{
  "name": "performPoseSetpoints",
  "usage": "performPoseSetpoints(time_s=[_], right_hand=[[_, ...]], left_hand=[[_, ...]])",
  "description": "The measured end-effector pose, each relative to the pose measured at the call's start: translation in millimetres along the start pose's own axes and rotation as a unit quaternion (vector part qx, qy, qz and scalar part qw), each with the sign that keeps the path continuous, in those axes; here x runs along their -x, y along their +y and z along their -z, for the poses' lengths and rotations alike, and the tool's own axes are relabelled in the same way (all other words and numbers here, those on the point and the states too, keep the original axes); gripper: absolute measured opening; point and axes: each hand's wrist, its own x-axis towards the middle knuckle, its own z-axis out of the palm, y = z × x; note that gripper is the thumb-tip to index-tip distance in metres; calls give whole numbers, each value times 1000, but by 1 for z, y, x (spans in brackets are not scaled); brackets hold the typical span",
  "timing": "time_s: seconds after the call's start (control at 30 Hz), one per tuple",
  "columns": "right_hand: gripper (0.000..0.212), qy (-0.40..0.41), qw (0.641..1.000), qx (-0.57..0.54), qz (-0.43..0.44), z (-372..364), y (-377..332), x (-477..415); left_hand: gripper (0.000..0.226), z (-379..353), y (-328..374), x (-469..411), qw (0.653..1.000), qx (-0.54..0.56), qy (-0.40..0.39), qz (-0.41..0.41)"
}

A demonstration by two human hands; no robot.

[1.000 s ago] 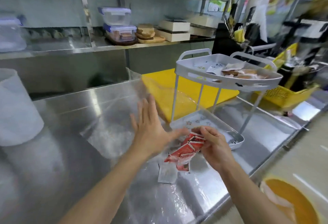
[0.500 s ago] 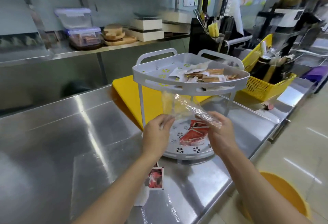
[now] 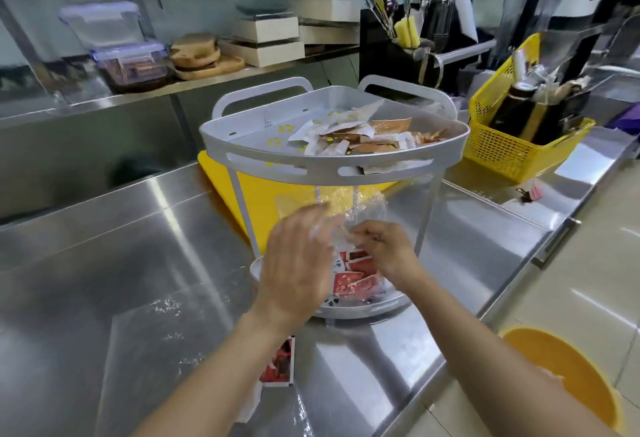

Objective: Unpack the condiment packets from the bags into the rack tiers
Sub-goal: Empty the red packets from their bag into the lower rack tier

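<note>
Here, at far left, two lidded tubs (image 3: pixel 128 62) are stacked on a steel shelf (image 3: pixel 86 104) behind the counter (image 3: pixel 104 263). A single red packet (image 3: pixel 278 364) lies flat on the counter near its front edge, partly under the left forearm. Above it the left hand (image 3: pixel 294 263) is blurred. Its fingers are fairly straight and laid against the near side of a clear bag (image 3: pixel 349 208), curled round nothing. The crumpled bag stands up between the two hands, under the top tier (image 3: pixel 329 164) and above the bottom tier (image 3: pixel 363 310). In the bottom tier lie red packets (image 3: pixel 353 280) in a heap, just below the bag's lower end; whether any are inside the bag I cannot tell. The right hand (image 3: pixel 384 249) pinches the bag's right side with curled fingers. The rack (image 3: pixel 427 215) stands on the counter in front of a yellow board (image 3: pixel 263 194). Its top tier holds brown and white packets (image 3: pixel 367 135). To the right sits a yellow basket (image 3: pixel 502 152) of bottles, and an orange bin (image 3: pixel 571 374) shows on the floor at lower right.
</note>
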Motion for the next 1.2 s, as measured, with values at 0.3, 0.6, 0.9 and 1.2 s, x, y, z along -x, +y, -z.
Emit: performPoseSetpoints(time_s=[0.3, 0.6, 0.9, 1.2], right_hand=[[18, -50, 998, -22, -19, 5, 9, 7], [20, -31, 998, 22, -42, 8, 45, 25], [15, -20, 966, 240, 93, 12, 22, 22], [19, -63, 932, 309, 177, 36, -30, 3]], left_hand=[[22, -6, 7, -41, 962, -140, -228, -50], [17, -2, -12, -32, 933, 70, -156, 317], [39, 7, -6, -22, 956, -236, -175, -12], [25, 5, -27, -15, 931, -81, -304, 183]])
